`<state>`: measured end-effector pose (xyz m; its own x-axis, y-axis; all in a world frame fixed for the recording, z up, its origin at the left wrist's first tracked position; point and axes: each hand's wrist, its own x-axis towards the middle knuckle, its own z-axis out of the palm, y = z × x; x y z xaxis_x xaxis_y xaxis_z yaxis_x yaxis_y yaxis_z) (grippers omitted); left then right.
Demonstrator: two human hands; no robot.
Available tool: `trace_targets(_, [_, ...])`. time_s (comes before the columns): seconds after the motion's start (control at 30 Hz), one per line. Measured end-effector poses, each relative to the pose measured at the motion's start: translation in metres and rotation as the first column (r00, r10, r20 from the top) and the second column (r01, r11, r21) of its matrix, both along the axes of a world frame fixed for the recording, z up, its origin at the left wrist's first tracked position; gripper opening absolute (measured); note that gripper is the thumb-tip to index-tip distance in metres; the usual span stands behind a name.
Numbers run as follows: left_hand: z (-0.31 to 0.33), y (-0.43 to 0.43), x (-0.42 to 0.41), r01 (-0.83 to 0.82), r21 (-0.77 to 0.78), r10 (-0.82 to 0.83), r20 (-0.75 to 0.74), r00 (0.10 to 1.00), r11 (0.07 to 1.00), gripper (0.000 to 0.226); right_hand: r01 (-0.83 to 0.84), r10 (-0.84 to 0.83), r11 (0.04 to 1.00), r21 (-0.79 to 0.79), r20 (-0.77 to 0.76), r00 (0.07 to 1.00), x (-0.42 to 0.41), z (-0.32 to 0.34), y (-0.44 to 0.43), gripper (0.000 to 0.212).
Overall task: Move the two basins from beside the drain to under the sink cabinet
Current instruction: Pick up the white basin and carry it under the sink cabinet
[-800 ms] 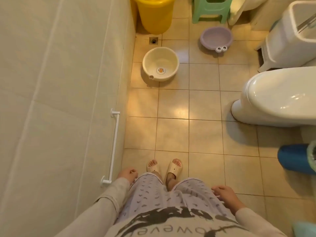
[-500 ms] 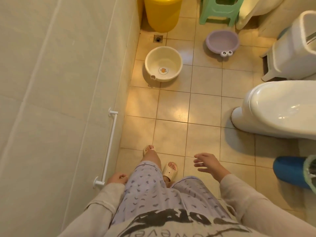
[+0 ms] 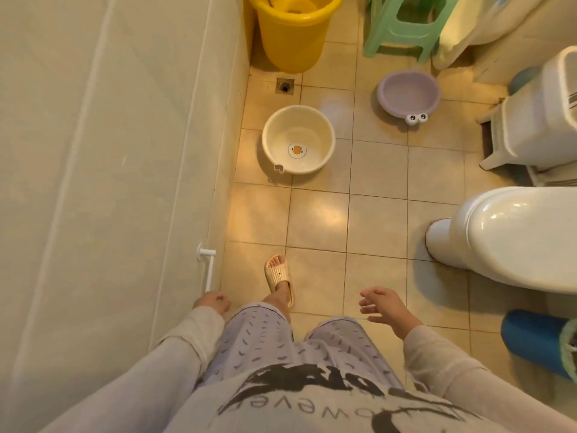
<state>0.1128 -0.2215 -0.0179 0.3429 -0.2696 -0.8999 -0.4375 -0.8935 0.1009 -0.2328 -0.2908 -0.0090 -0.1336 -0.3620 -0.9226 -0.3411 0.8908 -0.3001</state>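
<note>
Two basins on tiled floor (image 3: 315,220), both upright, both empty. Cream basin (image 3: 298,139) just below floor drain (image 3: 284,86), close to left wall; small orange duck-face print at bottom centre, small tab on near rim. Lilac basin (image 3: 408,93) well apart to the right, near green stool (image 3: 406,25); two cartoon eyes on near rim. Yellow bucket (image 3: 293,32) beyond drain, yellow item inside, cannot tell what. White toilet (image 3: 512,235) at right, lid down. Left hand (image 3: 212,302) loosely curled beside white wall rail (image 3: 208,270), holding nothing. Right hand (image 3: 387,307) spread wide, fingers apart, holding nothing. Shirt print upside down, partly readable: "oweve". Sink cabinet not identifiable.
</note>
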Motion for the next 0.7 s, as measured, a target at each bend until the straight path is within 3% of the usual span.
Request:
trace_targets(0.13, [0.016,-0.110,0.013,-0.054,-0.178,0.039,-0.092,0.995,0.982,0.017,0.040,-0.035,0.998,0.052,-0.079,0.996,-0.003,-0.003,-0.008,0.019])
trace_targets(0.33, [0.039,-0.208,0.018,-0.158,-0.323,0.100,-0.190,0.977,0.933,0.012,0.050,-0.034,0.991,0.125,-0.127,0.991,-0.008,-0.004,-0.028,0.018])
trace_targets(0.5, [0.024,-0.229,0.020,-0.171,-0.249,0.130,-0.176,0.976,0.953,0.010,-0.003,0.020,0.991,0.132,-0.132,0.991,-0.006,-0.008,-0.083,0.021])
trace_targets(0.7, [-0.003,-0.224,0.019,-0.222,-0.078,0.221,-0.032,0.975,0.972,0.020,-0.099,0.103,0.994,0.042,-0.091,0.991,-0.005,-0.005,-0.195,0.018])
